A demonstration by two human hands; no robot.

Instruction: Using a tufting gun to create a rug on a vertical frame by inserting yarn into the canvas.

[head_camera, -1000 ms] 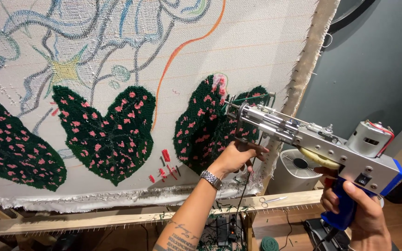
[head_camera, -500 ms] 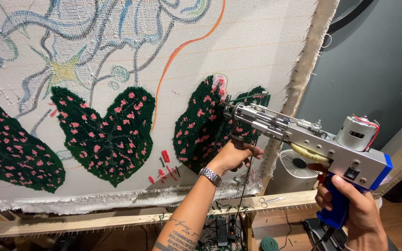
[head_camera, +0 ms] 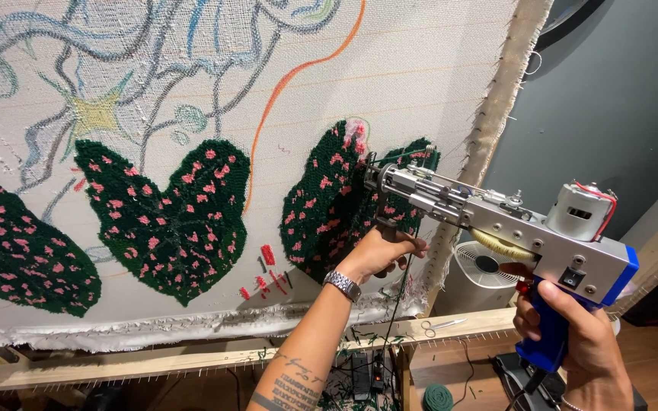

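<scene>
Lower now than a second ago, the tufting gun (head_camera: pixel 496 221) keeps its needle on the green leaf (head_camera: pixel 329 202); right hand (head_camera: pixel 580 342) clenches its blue handle, left hand (head_camera: pixel 378 255) wraps the front grip.

Cloth (head_camera: pixel 420 84) on frame (head_camera: pixel 192 358). Gun (head_camera: pixel 496 221) right of cloth, tip against it. Fan (head_camera: pixel 481 266) behind gun. Scissors (head_camera: pixel 439 326) on frame, below gun.

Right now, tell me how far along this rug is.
Done: two dark green leaves with pink dots at left. In hand: the third leaf, where the tufting gun presses, right hand on its blue handle, left hand steadying. Left: outlined flower and orange line on bare cloth.
</scene>
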